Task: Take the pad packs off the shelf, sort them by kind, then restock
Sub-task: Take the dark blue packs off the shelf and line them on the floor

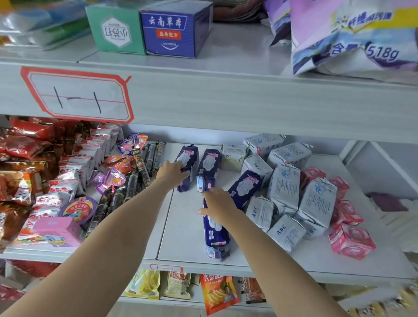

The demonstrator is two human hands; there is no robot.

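On the middle shelf (187,230) lie several dark purple pad packs. My left hand (172,172) grips the leftmost purple pack (187,165). A second purple pack (208,169) lies just right of it. My right hand (219,203) rests on a long purple pack (215,233) lying toward the shelf's front edge. Another purple pack (245,187) leans against a heap of white ABC packs (286,186). Pink hexagonal packs (351,241) sit at the right of that heap.
Red and silver snack bags (20,172) and dark wrapped rolls (134,176) crowd the shelf's left half. A pink box (54,227) lies near the front left. Green and blue boxes (152,27) and a large bag (362,38) sit on the shelf above.
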